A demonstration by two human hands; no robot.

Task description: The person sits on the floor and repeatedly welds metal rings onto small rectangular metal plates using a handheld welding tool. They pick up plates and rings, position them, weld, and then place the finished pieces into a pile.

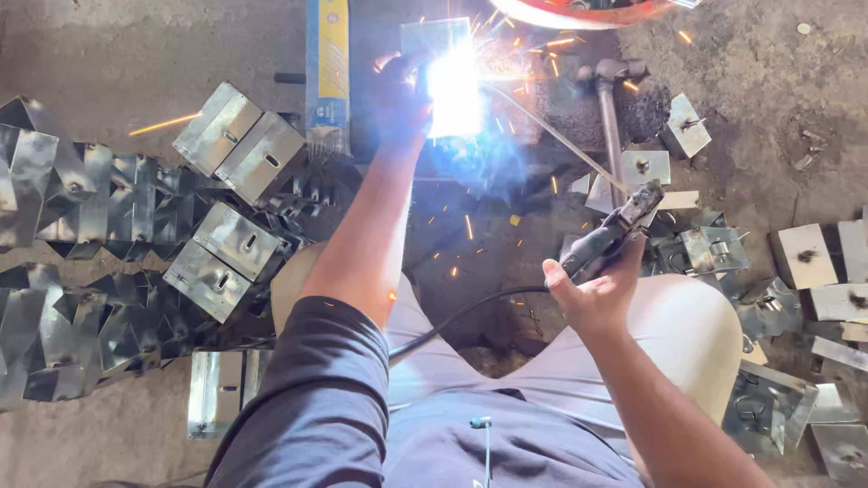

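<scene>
Nearest to me, the person is sitting low with knees in pale grey trousers spread apart, a dark sleeve at six o'clock. The right hand (597, 294), at four o'clock from the centre, is wrapping its fingers closed around the black-handled electrode holder (610, 237), whose black cable (461, 314) is trailing back toward the lap. A thin welding rod (553, 134) is slanting from the holder up toward eleven o'clock, into the white-blue arc glare (455, 89).

The left hand (398, 95) is reaching far forward, just beside the glare at its nine o'clock side; the light is washing out its fingers, so I cannot tell whether they are gripping or only steadying. The small grey metal workpiece (434, 36) is sitting at twelve o'clock, right at the arc, with orange sparks scattering outward.

Judging by what lies about, the job looks well underway: folded shiny sheet-metal boxes (237, 140) are heaping up at nine to ten o'clock, while flat cut metal plates with fittings (805, 255) are waiting at three o'clock. A grey steel hammer (611, 99) is lying at one o'clock on the dirty concrete floor (108, 54).
</scene>
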